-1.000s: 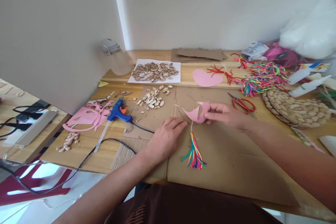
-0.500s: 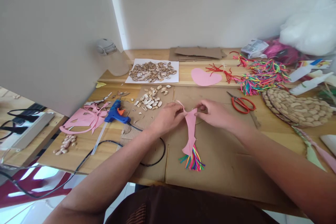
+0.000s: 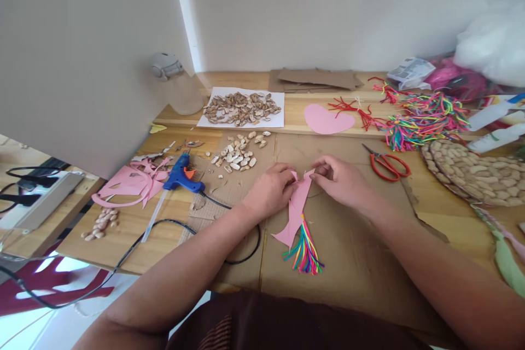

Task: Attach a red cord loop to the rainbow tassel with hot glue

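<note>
A long pink paper strip [image 3: 298, 205] with a pointed, flared lower end hangs between my two hands over the cardboard. My left hand [image 3: 274, 188] pinches its upper left edge, fingers curled over it. At the upper right corner, the fingertips of my right hand [image 3: 337, 178] are closed on the same strip. Below and partly behind the paper, a multicoloured yarn tassel [image 3: 307, 249] spreads its strands toward me. Whether the tassel is fixed to the strip is hidden.
Left of my hands lie a blue glue gun [image 3: 182, 175] with a black cord, pink paper scraps [image 3: 127, 186] and peanuts [image 3: 100, 224]. Red-handled scissors [image 3: 389, 167], colourful tassels [image 3: 430, 117] and a peanut-shell-covered piece [image 3: 479, 172] are to the right. Shells [image 3: 241, 108] cover a white sheet behind.
The strip's lower end has swung left, uncovering more of the tassel. My left hand has shifted further over the strip's top. The view has turned slightly left.
</note>
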Demonstrator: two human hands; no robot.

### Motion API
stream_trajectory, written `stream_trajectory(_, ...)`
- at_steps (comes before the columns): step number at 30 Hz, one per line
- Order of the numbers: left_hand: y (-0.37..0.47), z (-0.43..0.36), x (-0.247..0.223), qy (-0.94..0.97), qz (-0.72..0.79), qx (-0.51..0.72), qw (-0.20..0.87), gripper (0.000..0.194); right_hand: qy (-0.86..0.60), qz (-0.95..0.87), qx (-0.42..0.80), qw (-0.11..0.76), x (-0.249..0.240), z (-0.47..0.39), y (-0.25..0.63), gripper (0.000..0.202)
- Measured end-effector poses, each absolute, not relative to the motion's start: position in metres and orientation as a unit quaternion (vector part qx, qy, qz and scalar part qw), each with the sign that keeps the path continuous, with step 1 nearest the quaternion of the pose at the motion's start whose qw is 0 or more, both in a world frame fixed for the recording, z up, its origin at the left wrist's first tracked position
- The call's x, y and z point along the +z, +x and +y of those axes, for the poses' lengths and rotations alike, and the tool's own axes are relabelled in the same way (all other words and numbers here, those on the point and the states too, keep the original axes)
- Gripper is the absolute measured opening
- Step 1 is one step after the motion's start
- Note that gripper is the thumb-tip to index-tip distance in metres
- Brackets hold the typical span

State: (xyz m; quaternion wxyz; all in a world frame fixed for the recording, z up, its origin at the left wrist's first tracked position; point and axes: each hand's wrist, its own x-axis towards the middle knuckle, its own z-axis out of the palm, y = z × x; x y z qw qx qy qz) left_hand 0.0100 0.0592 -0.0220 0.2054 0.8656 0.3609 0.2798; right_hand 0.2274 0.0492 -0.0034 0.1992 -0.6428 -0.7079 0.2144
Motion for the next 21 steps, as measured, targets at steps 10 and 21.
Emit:
stream_trajectory(10, 0.011, 0.057, -0.018, 0.861, 0.378, 0.267, 0.211, 0.012, -0.659, -0.691, 0.249, 0.159, 0.005, 0.059, 0.226, 0.018)
stream_trajectory(21, 0.014, 0.067, 0.011, 0.890, 0.388, 0.118, 0.208, 0.038, -0.561, -0.791, 0.110, 0.218, -0.017, 0.035, 0.225, 0.018)
